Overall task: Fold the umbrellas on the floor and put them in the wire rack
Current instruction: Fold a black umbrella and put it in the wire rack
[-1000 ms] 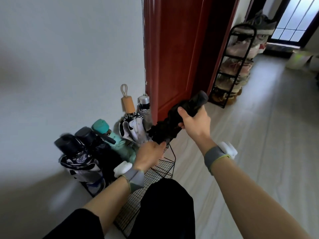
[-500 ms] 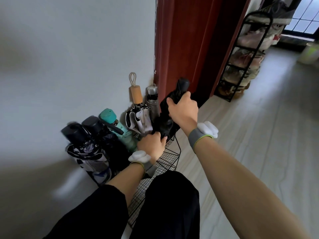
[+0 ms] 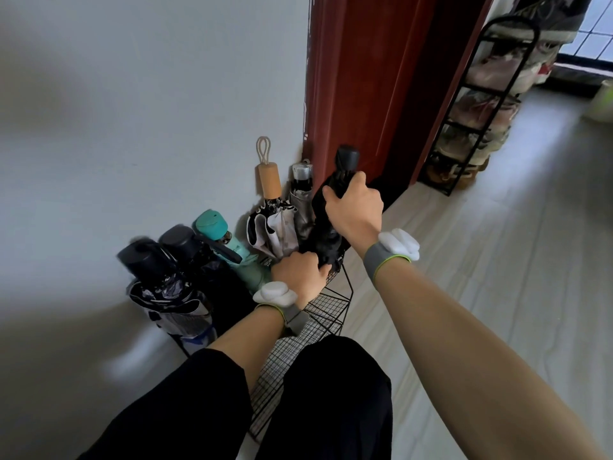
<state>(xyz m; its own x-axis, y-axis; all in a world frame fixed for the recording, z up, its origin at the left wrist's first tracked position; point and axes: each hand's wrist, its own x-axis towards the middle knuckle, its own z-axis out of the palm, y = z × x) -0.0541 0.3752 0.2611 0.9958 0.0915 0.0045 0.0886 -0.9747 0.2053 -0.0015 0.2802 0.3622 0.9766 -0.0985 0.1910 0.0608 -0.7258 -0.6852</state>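
While the right hand (image 3: 356, 210) curls round the black umbrella (image 3: 326, 237) just under its handle, the left hand (image 3: 298, 275) grips its lower folds. Umbrella near upright at far end of wire rack (image 3: 331, 315); tip hidden. Other folded umbrellas (image 3: 275, 227) stand alongside, against the wall (image 3: 149, 111).

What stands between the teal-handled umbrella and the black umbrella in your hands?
Two folded umbrellas, seen in the head view: a wooden-handled umbrella with black-and-white canopy, then a silver-handled umbrella next to the black umbrella.
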